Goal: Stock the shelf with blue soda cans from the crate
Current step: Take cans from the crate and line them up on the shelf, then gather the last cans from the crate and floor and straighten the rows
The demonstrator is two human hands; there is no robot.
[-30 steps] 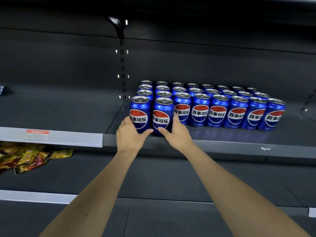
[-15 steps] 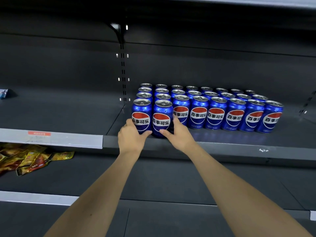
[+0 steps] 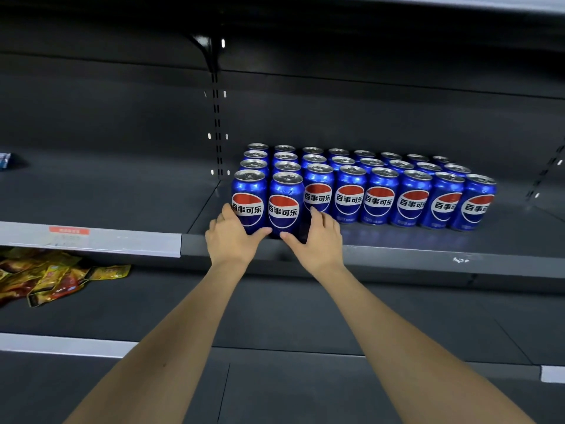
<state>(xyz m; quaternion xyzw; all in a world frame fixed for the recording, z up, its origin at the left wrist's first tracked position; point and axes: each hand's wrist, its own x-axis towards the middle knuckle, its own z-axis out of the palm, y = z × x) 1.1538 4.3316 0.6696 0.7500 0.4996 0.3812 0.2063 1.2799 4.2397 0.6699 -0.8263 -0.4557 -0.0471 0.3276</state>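
Observation:
Several blue soda cans (image 3: 379,194) stand in tidy rows on the dark shelf (image 3: 428,258). Two more cans stand at the left end, slightly forward of the front row. My left hand (image 3: 232,240) grips the base of the left can (image 3: 249,194), thumb across its front. My right hand (image 3: 318,243) grips the base of the right can (image 3: 286,197), fingers on its right side. Both cans are upright and side by side, close to the shelf's front edge. The crate is out of view.
Left of the slotted upright post (image 3: 216,117) the same shelf level is bare except for a small blue item (image 3: 4,160) at the far left. A price label (image 3: 68,232) sits on the grey shelf lip. Yellow and red snack packets (image 3: 46,276) lie on the lower shelf.
Only the view has shifted a little. Both hands stay on the two front cans, which keep their place at the left end of the rows.

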